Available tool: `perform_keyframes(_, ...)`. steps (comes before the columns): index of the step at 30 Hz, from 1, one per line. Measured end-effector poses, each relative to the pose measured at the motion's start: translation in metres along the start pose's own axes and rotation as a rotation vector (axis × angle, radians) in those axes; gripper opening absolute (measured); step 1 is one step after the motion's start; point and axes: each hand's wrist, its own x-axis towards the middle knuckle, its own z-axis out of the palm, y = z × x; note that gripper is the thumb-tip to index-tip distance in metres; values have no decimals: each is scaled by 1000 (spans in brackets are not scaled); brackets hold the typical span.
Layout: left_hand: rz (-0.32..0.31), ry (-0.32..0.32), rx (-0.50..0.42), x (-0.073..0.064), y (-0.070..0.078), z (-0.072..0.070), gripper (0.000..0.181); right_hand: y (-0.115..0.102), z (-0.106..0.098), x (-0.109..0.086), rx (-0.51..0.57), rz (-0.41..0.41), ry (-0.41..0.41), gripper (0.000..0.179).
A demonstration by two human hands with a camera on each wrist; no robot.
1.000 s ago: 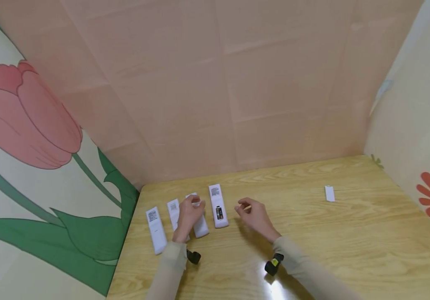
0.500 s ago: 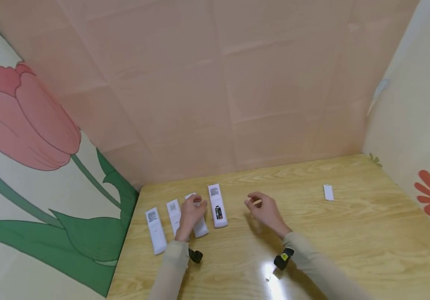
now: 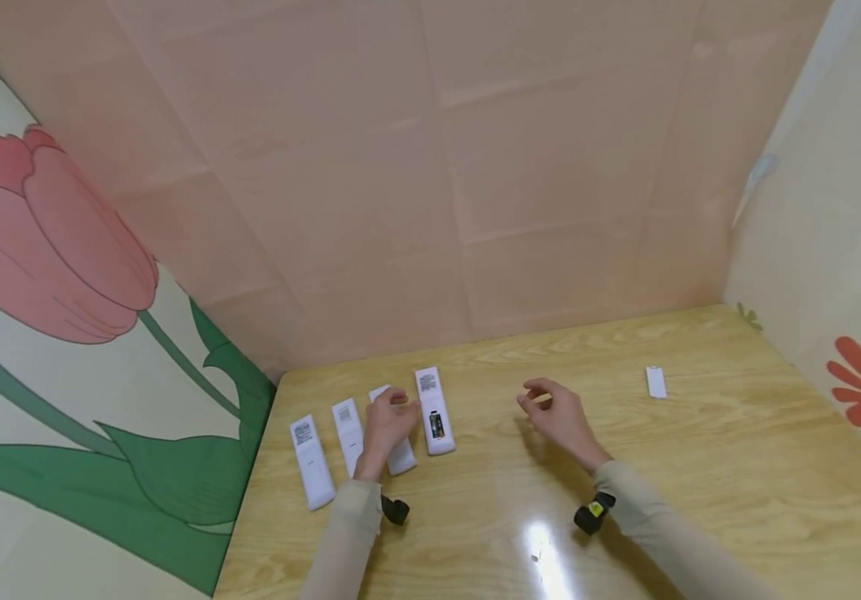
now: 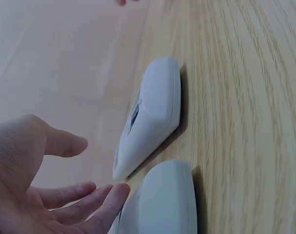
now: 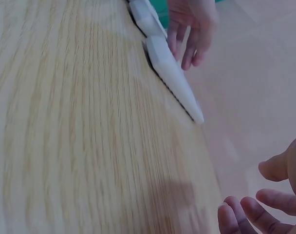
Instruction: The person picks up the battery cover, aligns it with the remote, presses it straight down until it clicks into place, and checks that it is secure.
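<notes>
My left hand hovers over a white remote control and partly hides it. In the left wrist view its thumb and fingers are spread apart with nothing between them, fingertips right at that remote's edge. Just to the right lies another white remote control, back side up, its battery compartment uncovered and a dark battery inside. Farther right, my right hand is held above the table, fingers loosely bent. Thumb and fingertips stand apart in the right wrist view, holding nothing.
Two more white remotes, one at the far left and one beside the left hand, lie on the wooden table. A small white battery cover rests at the right. A pink-beige backdrop stands behind.
My right hand has moved right, away from the remote with the uncovered battery compartment. The left hand has stayed almost in place over its remote.
</notes>
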Motion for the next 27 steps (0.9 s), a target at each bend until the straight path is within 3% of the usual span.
perform_keyframes(14,-12,-32,22,4,-1,13,45,9,-22,5,-54,-13,34,38)
perform_keyframes(21,24,-44,43,4,4,16,46,9,-29,9,-60,-18,42,38)
perform_keyframes(27,11,-56,86,5,9,19,47,12,-38,12,-93,-23,58,40)
